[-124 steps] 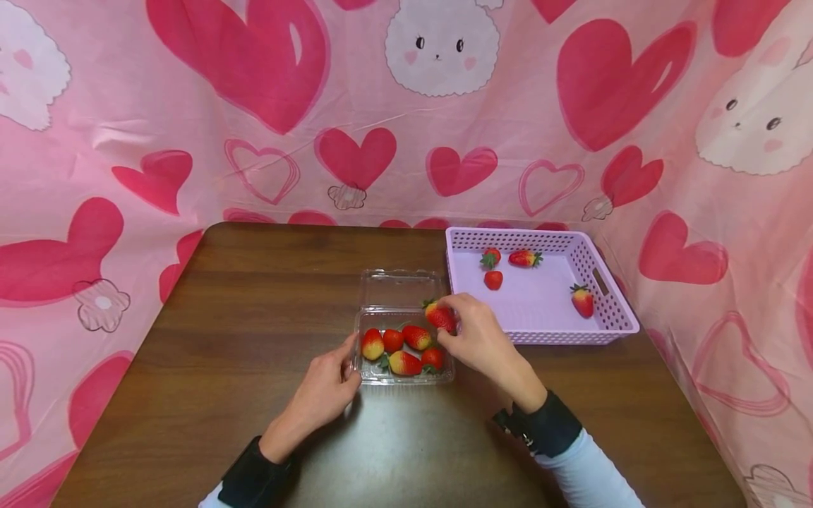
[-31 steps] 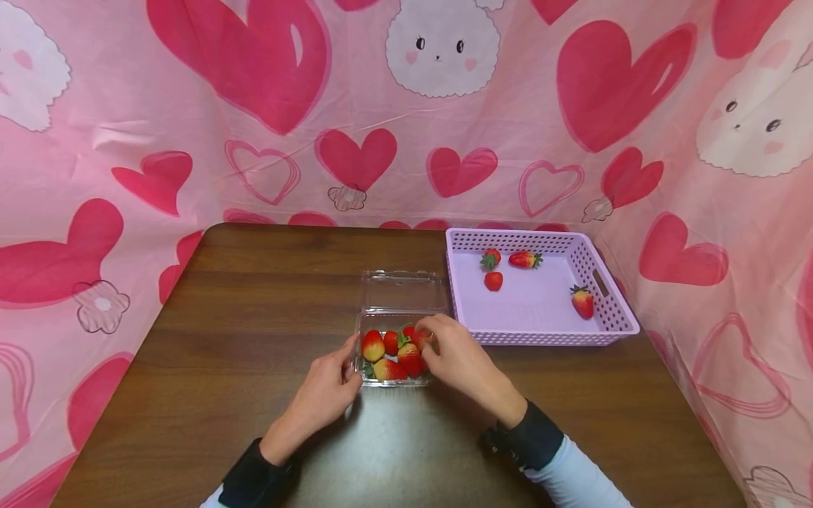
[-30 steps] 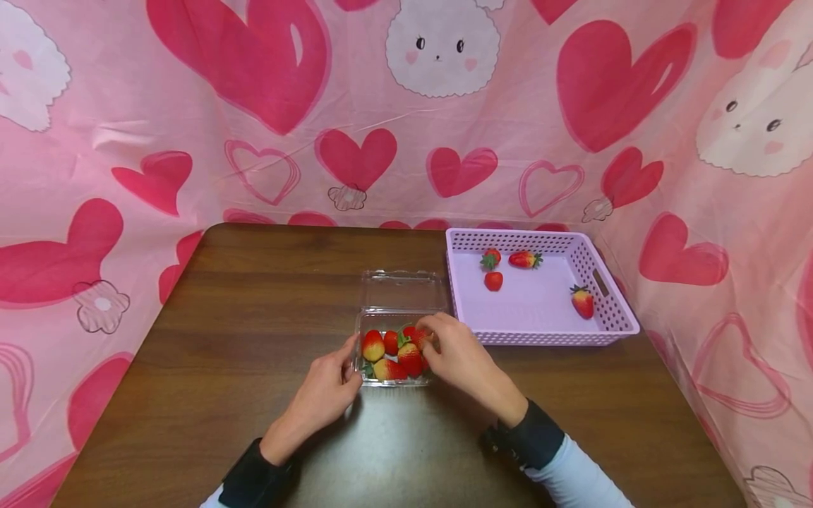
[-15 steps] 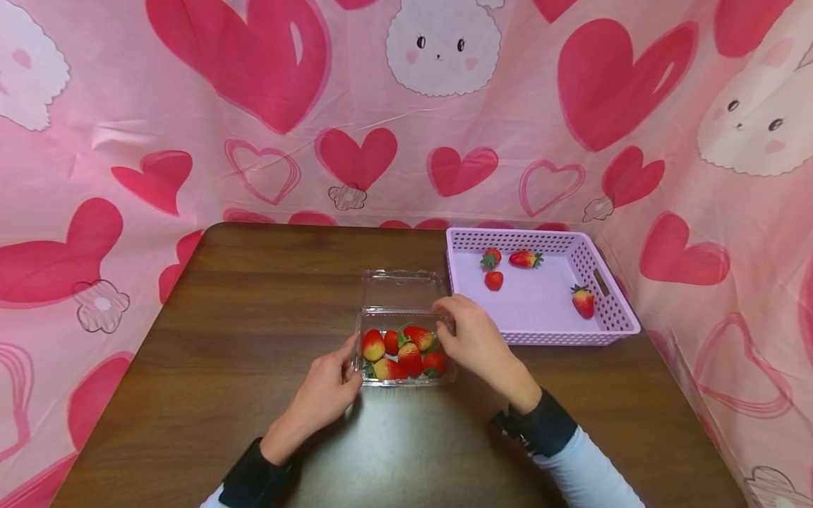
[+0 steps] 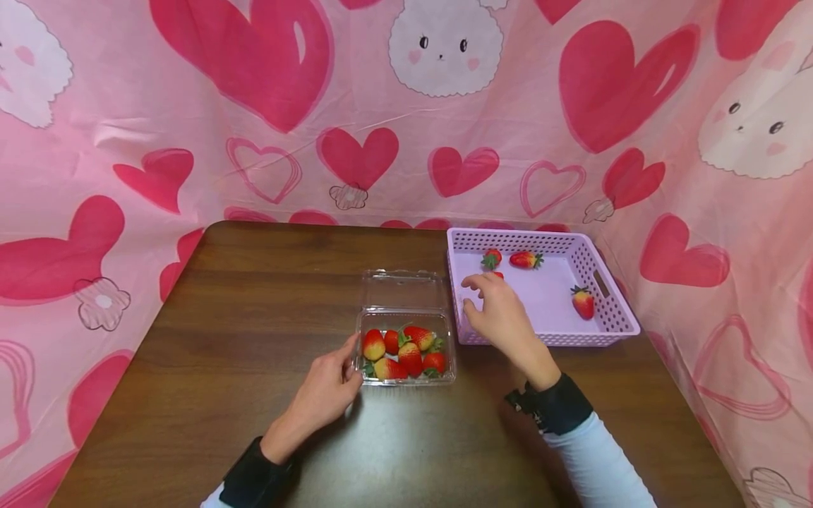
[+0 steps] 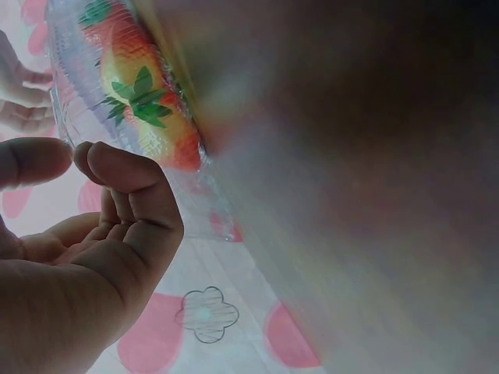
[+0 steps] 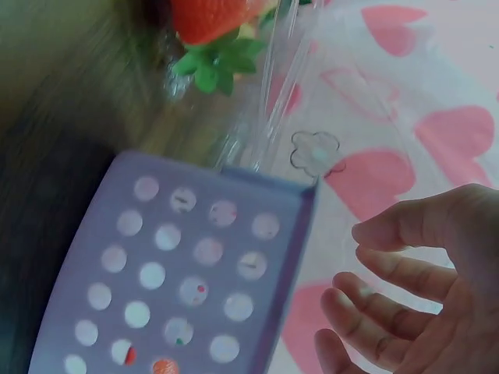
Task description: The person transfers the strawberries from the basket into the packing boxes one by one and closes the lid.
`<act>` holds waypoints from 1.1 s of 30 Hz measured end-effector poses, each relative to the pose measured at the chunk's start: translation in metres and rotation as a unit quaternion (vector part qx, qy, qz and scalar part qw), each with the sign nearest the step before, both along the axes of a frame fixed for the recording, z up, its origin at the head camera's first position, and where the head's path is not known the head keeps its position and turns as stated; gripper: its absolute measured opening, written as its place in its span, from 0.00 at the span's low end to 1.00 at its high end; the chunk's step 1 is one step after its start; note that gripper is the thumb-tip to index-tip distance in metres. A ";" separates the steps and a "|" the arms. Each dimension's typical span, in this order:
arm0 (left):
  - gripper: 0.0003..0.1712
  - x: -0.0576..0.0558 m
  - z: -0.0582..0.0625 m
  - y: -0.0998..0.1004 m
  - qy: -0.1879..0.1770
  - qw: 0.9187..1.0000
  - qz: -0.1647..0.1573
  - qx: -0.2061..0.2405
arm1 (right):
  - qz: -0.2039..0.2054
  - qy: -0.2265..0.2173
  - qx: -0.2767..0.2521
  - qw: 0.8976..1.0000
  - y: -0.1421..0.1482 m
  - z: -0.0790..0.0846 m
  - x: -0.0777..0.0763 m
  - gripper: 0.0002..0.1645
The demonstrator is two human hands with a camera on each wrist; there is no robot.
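A clear plastic clamshell box lies with its lid folded back, several strawberries inside. My left hand pinches the box's left edge between thumb and fingers; the left wrist view has the thumb and index fingertips meeting right at the rim. My right hand hovers over the left side of a lilac basket, its fingers loosely bent with nothing between them. A strawberry in the basket is mostly hidden behind that hand. In the right wrist view, the relaxed fingers stand apart beside the basket's perforated wall.
Further strawberries lie in the basket: two at the back, one leafy and one on its side, and another at the right. Box and basket stand close together on a dark wooden table. A pink heart-patterned cloth hangs behind.
My right hand brought a strawberry into the box, let go of it and moved right over the basket. Strawberries in the box have shifted. My left hand stays at the box's edge.
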State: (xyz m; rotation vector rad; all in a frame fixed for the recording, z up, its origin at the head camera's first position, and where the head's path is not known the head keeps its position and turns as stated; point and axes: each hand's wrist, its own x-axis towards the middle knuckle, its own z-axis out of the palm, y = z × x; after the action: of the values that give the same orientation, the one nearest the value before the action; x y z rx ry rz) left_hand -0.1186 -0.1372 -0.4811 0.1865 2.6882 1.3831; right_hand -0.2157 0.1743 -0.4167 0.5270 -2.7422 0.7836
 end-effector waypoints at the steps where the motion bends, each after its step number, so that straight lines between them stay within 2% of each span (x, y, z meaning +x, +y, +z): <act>1: 0.40 0.000 0.000 0.000 0.002 1.000 -0.001 0.000 | -0.003 0.003 0.002 1.000 0.002 0.000 -0.002 0.14; 16: 0.40 -0.003 0.002 -0.001 0.008 1.000 -0.006 -0.006 | -0.045 -0.009 0.023 0.999 0.025 -0.006 -0.026 0.17; 28: 0.40 -0.001 0.002 -0.001 0.001 1.000 -0.004 -0.008 | -0.077 -0.078 0.039 0.993 0.037 -0.008 -0.038 0.23; 33: 0.40 0.000 0.001 0.000 -0.006 1.000 -0.001 -0.005 | -0.081 -0.090 0.045 0.992 0.045 -0.013 -0.044 0.24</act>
State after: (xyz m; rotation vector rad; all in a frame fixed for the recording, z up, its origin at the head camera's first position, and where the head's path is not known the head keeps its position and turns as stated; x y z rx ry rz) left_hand -0.1186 -0.1369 -0.4801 0.1805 2.6841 1.3660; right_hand -0.2593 0.2189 -0.4298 0.2579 -2.9523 0.7010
